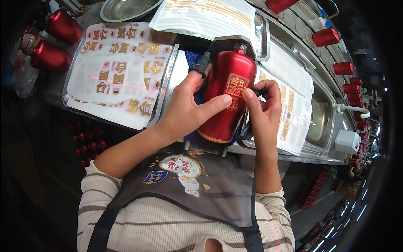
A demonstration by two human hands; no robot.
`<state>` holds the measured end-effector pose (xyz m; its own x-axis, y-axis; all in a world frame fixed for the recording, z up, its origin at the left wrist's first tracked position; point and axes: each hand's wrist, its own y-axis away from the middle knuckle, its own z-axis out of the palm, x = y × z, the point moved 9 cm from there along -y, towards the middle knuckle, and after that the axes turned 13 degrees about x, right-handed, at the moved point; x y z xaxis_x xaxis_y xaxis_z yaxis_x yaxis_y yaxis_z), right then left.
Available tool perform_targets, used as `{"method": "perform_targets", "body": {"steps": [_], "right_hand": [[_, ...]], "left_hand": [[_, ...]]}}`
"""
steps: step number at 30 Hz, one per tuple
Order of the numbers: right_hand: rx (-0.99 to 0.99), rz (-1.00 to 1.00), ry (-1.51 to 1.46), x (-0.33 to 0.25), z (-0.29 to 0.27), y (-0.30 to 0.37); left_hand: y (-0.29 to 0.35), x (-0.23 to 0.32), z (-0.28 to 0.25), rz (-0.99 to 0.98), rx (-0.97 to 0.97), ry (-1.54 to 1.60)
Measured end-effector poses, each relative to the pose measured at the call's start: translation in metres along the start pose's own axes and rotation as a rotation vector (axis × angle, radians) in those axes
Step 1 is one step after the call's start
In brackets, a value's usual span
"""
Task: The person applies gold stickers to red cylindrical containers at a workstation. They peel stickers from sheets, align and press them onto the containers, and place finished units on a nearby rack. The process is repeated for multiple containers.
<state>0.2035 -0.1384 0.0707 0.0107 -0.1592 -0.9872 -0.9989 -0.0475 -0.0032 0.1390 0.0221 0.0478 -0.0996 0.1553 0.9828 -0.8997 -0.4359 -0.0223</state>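
Note:
A glossy red bottle (pixel 220 122) with a clear neck lies tilted before me, its neck pointing away. My left hand (pixel 188 103) is closed around its left side, thumb pressed on the front. A ribbed black rubber finger cover (pixel 202 64) caps the left index finger. On the bottle's front sits a label (pixel 236 85) with gold characters on a pinkish ground. Thumb and bent index finger of my right hand (pixel 266 110) come together at that label's right edge. Another black cover partly shows on the right index finger. The fingers behind the bottle are hidden.
To the left, a metal tray (pixel 160 98) carries sheets of gold decals (pixel 119 80). More decal sheets (pixel 289 107) lie right of the bottle, beside a sink (pixel 321 119) and a white jug (pixel 347 141). A metal basin (pixel 119 10) and red bottles (pixel 51 56) stand around the bench.

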Motion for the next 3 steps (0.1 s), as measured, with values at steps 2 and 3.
{"method": "perform_targets", "body": {"steps": [2,3], "right_hand": [[-0.013,-0.013,0.025,-0.0004,0.0025,-0.0062],[-0.018,-0.014,0.041,-0.0006,0.0037,-0.0093]], "left_hand": [[-0.0063,-0.0042,-0.0008,-0.008,-0.013,0.046],[-0.0066,-0.0043,-0.0001,-0.008,-0.016,0.048]]}}
